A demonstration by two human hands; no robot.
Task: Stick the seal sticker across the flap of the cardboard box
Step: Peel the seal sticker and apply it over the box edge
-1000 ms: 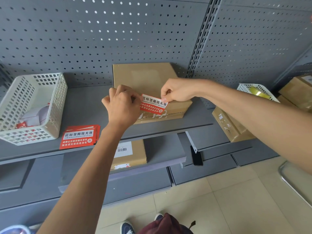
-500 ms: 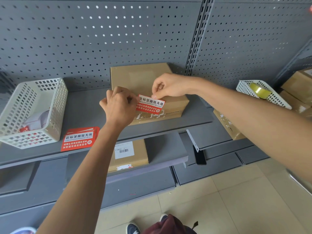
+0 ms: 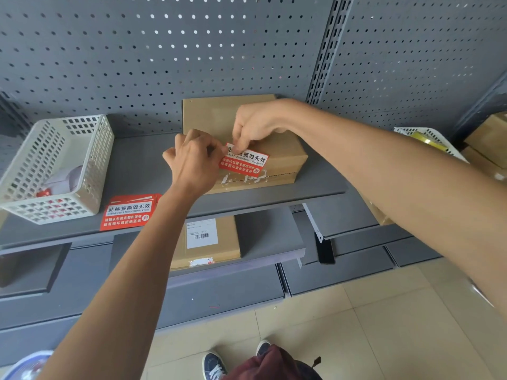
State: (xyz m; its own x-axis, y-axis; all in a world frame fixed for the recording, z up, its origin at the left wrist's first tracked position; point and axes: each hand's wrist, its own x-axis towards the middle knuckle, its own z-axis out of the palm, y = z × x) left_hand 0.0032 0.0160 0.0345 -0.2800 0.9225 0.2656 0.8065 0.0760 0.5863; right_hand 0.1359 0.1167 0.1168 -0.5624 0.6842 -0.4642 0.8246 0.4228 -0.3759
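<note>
- A grey metal shelf stands against a grey perforated back panel, with lower grey shelves stepping out below it and a beige tiled floor underneath.
- The cardboard box lies flat on the shelf, its back edge close to the panel and its front face near the shelf's front edge; torn white scraps show along the front seam.
- A white plastic basket sits at the left end of the shelf, well apart from the box, and a small stack of red seal stickers lies near the front edge between basket and box.
- The bare shelf to the right of the box is open up to the shelf's right end.
- Another cardboard box with a barcode label lies on the shelf below.
- The seal sticker rests over the box's top front edge, tilted, its lower part toward the seam.
- The left hand has its grip pinched shut on the sticker's left end.
- The right hand reaches from above, its grip closed on the sticker's upper left corner, fingertips pressing it to the box top.
</note>
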